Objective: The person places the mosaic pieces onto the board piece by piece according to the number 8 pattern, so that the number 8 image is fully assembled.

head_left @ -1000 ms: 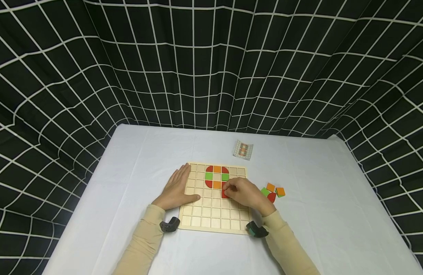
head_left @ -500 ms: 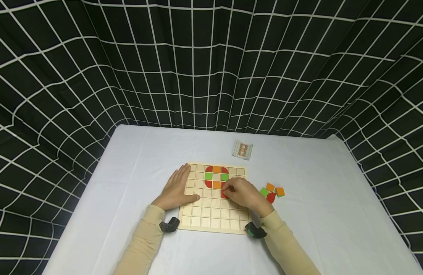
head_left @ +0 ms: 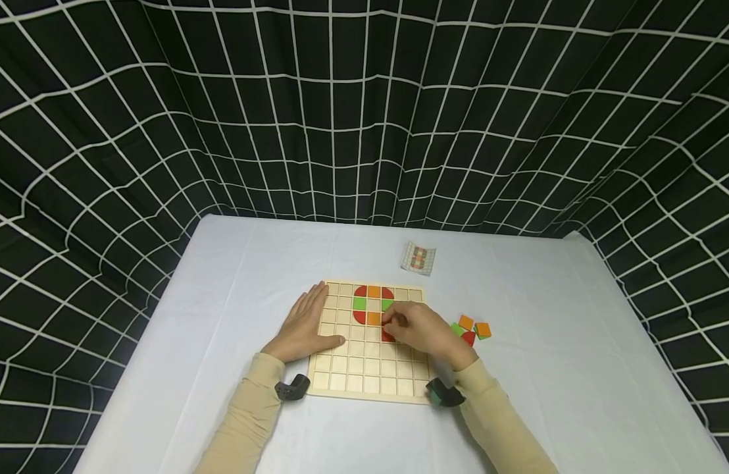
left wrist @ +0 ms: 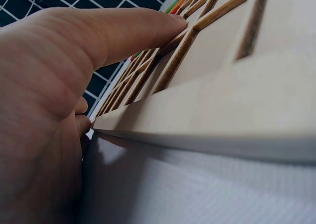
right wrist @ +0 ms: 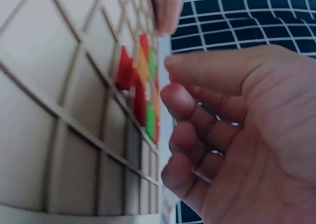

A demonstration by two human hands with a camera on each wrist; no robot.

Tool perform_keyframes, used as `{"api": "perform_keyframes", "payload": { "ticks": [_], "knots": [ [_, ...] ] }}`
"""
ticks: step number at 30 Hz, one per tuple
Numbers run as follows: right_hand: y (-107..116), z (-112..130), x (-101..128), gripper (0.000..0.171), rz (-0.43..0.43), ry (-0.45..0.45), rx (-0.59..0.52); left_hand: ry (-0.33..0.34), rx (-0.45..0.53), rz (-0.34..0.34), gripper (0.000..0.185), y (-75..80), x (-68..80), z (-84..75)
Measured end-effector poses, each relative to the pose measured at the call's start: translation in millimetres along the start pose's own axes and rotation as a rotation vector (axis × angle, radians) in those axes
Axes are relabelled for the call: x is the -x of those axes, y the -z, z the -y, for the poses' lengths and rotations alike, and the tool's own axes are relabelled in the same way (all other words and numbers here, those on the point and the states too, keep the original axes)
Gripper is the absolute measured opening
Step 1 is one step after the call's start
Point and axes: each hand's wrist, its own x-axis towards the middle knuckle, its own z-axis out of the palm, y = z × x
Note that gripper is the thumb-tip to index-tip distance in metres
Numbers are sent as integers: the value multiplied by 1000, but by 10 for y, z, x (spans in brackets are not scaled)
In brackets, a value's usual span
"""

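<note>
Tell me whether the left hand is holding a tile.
No, the left hand lies flat with straight fingers on the left edge of the board, with no tile in it.

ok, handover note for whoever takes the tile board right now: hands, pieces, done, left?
Left hand: flat and open on the left edge of the wooden grid board, steadying it.
Right hand: fingers curled over a red tile on the board, just below the placed pattern; whether it pinches the tile is not clear.
Done: a ring of red, orange and green tiles sits in the board's top rows.
Left: loose tiles lie on the white tablecloth right of the board. The pattern card lies beyond the board.
</note>
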Motion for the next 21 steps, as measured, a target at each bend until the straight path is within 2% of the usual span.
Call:
{"api": "perform_keyframes", "payload": {
  "ticks": [4,8,21],
  "knots": [
    [118,32,19,9,-2,26,-52,-7,3,-6,119,1,0,4],
    [241,54,57,11,-45,32,-63,-6,2,-2,120,1,1,6],
    [560,-49,212,15,-183,-71,-40,-9,2,4,119,14,9,-8]
  ]
}}
